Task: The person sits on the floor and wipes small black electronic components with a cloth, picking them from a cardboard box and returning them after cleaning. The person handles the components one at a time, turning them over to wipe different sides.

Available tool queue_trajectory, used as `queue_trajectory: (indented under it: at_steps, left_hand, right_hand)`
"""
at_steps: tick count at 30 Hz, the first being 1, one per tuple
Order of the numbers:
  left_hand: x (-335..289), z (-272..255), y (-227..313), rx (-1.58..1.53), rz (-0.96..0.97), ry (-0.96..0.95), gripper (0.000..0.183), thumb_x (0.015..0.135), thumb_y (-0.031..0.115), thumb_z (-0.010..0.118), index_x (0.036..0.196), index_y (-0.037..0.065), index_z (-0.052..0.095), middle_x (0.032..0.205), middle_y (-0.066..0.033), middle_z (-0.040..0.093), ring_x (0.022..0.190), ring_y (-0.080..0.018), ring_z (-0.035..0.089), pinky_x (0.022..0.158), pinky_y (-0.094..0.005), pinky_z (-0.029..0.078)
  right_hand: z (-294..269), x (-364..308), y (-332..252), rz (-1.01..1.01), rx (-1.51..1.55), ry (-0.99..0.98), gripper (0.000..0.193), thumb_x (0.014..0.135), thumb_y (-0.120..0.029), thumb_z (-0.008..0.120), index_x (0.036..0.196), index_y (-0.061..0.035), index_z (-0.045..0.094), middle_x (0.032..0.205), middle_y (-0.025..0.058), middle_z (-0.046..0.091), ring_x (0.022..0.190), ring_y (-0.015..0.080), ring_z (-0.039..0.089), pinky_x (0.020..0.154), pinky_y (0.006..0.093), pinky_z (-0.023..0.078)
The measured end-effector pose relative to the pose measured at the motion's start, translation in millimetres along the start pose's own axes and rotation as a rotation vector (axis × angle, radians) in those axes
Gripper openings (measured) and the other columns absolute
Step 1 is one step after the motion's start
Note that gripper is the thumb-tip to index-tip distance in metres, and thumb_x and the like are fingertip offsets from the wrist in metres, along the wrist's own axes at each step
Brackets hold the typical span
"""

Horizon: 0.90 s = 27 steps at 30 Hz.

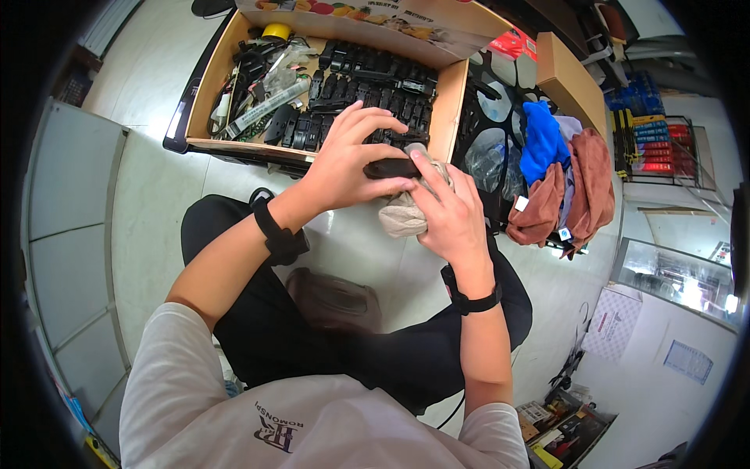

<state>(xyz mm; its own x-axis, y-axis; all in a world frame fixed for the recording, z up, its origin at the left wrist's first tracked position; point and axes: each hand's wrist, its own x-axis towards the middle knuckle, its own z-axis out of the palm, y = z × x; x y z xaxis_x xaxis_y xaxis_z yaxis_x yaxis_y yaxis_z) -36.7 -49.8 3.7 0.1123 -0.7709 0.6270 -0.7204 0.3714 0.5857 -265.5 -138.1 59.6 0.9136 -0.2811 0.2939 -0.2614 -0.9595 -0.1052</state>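
Observation:
My left hand point(344, 164) grips a small, smooth black object point(391, 168) between the thumb and a finger, its other fingers raised and curved. What kind of object it is, I cannot make out. Closed round a crumpled beige cloth point(402, 216), my right hand point(451, 209) presses it against the object's right end. Both hands are just in front of an open cardboard box point(447, 117). Rows of black plastic devices point(367, 94) fill its right part, while cables, clear plastic bags and a yellow roll point(276, 31) lie in its left part.
Right of the box, a black openwork surface point(488, 133) bears blue cloth point(543, 133), brown cloths point(590, 184) and clear plastic. A brown carton point(570, 78) stands behind them. White cabinets point(74, 180) line the left. At lower right is a tray of assorted items point(566, 430).

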Motion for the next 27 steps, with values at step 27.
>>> queue_trajectory:
  at_steps: [27]
  left_hand:
    - [0.9, -2.5, 2.5, 0.170, 0.097, 0.099, 0.027, 0.063, 0.012, 0.092, 0.089, 0.018, 0.087, 0.136, 0.0028, 0.072, 0.142, -0.0293, 0.058, 0.132, -0.0631, 0.035]
  right_hand:
    - [-2.9, 16.3, -15.4, 0.169, 0.236, 0.156, 0.056, 0.063, -0.003, 0.089, 0.118, -0.0089, 0.080, 0.133, 0.0128, 0.071, 0.122, 0.0413, 0.065, 0.106, 0.0491, 0.057]
